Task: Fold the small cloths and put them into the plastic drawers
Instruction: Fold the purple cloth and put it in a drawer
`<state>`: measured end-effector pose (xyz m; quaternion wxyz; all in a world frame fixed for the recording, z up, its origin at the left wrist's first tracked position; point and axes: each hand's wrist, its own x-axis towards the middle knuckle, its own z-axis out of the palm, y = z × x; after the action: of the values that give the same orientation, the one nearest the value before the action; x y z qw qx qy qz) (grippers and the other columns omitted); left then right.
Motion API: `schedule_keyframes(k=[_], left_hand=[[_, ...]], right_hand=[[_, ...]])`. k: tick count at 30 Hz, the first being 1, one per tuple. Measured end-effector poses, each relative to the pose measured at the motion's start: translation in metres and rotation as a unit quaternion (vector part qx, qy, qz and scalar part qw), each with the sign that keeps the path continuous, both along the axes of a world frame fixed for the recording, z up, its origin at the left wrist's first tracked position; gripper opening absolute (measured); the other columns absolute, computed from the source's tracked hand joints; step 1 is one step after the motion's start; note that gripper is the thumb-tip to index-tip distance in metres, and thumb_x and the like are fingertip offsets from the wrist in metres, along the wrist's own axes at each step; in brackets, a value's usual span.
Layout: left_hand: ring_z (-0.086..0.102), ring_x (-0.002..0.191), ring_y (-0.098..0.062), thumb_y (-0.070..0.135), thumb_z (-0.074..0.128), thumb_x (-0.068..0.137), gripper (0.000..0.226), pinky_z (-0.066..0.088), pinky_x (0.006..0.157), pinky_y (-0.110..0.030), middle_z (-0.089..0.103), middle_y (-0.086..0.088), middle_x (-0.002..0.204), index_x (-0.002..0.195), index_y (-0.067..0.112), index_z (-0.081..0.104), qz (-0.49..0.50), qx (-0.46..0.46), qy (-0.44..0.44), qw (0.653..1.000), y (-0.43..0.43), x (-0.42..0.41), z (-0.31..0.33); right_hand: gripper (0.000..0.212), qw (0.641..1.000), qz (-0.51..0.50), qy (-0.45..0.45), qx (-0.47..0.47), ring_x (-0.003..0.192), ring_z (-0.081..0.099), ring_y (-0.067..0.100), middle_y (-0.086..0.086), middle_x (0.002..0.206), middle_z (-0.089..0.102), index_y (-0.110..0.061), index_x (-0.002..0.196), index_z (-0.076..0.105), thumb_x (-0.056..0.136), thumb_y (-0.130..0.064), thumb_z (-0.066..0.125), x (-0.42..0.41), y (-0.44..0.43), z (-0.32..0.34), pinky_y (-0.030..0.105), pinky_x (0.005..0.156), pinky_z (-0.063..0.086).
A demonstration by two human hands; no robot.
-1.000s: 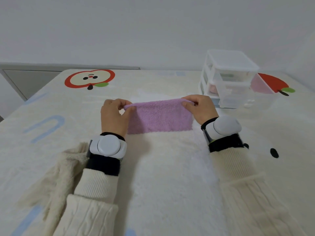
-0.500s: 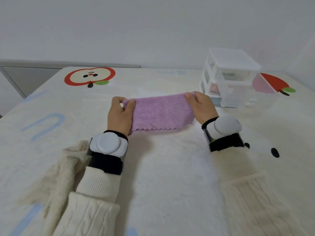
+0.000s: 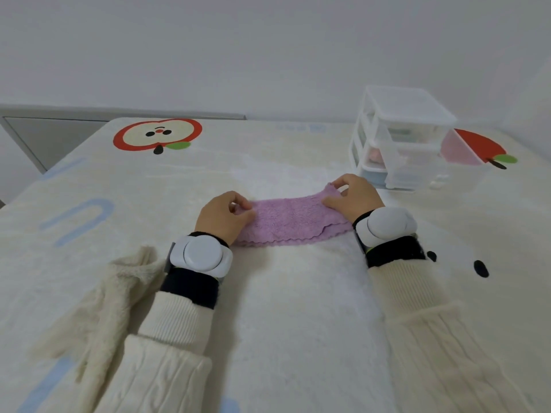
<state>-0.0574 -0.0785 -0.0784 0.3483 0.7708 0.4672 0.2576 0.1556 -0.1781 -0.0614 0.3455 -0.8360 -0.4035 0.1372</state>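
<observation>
A small fluffy purple cloth (image 3: 286, 220) lies folded into a low strip on the cream blanket, its scalloped edges toward me. My left hand (image 3: 222, 219) pinches its left end, and my right hand (image 3: 354, 196) pinches its right end. A clear plastic drawer unit (image 3: 401, 138) with three drawers stands at the back right, just beyond my right hand; the lower drawers stick out, and pink and blue cloth shows inside. A cream fluffy cloth (image 3: 98, 305) lies crumpled beside my left forearm.
The cream blanket (image 3: 283, 323) with apple prints covers the whole surface. A pink cloth (image 3: 456, 152) lies behind the drawer unit at the right. A grey ledge (image 3: 53, 135) and a white wall close the back.
Both hands brought the purple cloth's raised top edge forward and down toward me, so the cloth now lies doubled over on the blanket as a narrower strip.
</observation>
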Motion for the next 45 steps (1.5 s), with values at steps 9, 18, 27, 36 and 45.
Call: schedule_keyframes(k=[9, 18, 27, 36, 45], left_hand=[[0.056, 0.09, -0.014, 0.016, 0.07, 0.078, 0.027, 0.045, 0.087, -0.025, 0.06, 0.005, 0.1, 0.106, 0.018, 0.067, -0.021, -0.005, -0.034, 0.999, -0.005, 0.003, 0.005], [0.059, 0.108, -0.025, 0.014, 0.053, 0.09, 0.027, 0.047, 0.097, -0.038, 0.065, -0.006, 0.115, 0.115, 0.012, 0.065, 0.005, -0.012, -0.062, 0.998, -0.009, 0.007, 0.007], [0.061, 0.063, -0.015, 0.005, 0.057, 0.083, 0.037, 0.05, 0.055, -0.011, 0.063, -0.004, 0.11, 0.118, 0.015, 0.062, -0.006, -0.04, -0.145, 0.989, -0.017, 0.014, 0.011], [0.069, 0.091, -0.033, 0.006, 0.057, 0.09, 0.045, 0.054, 0.09, -0.042, 0.061, -0.009, 0.121, 0.131, 0.02, 0.046, -0.084, -0.183, -0.219, 0.955, -0.036, 0.031, 0.005], [0.055, 0.093, -0.014, 0.025, 0.048, 0.086, 0.03, 0.04, 0.085, -0.02, 0.066, 0.013, 0.115, 0.104, 0.025, 0.072, -0.161, 0.139, 0.08, 0.974, -0.041, 0.038, -0.002]], right_hand=[[0.046, 0.996, 0.07, -0.058, 0.024, 0.095, 0.063, 0.021, 0.0, 0.095, 0.067, -0.016, 0.121, 0.053, 0.078, -0.027, 0.068, -0.047, 0.01, 0.012, 0.027, 0.079, 0.048], [0.026, 0.993, 0.114, 0.001, 0.018, 0.074, 0.067, 0.023, 0.01, 0.097, 0.069, -0.017, 0.11, 0.064, 0.084, -0.012, 0.06, -0.047, 0.011, 0.007, 0.038, 0.075, 0.058], [0.033, 0.98, 0.181, -0.055, -0.059, 0.069, 0.054, 0.021, 0.011, 0.098, 0.052, -0.033, 0.111, 0.068, 0.079, -0.029, 0.067, -0.042, 0.014, -0.006, 0.025, 0.065, 0.043], [0.022, 0.987, 0.158, -0.018, -0.018, 0.073, 0.06, 0.033, 0.013, 0.078, 0.066, -0.01, 0.084, 0.068, 0.092, -0.017, 0.049, -0.041, 0.009, 0.003, 0.038, 0.074, 0.05], [0.059, 0.997, 0.038, 0.007, -0.063, 0.1, 0.062, 0.028, 0.006, 0.112, 0.063, -0.018, 0.131, 0.041, 0.083, -0.046, 0.06, -0.041, 0.013, -0.006, 0.039, 0.09, 0.049]])
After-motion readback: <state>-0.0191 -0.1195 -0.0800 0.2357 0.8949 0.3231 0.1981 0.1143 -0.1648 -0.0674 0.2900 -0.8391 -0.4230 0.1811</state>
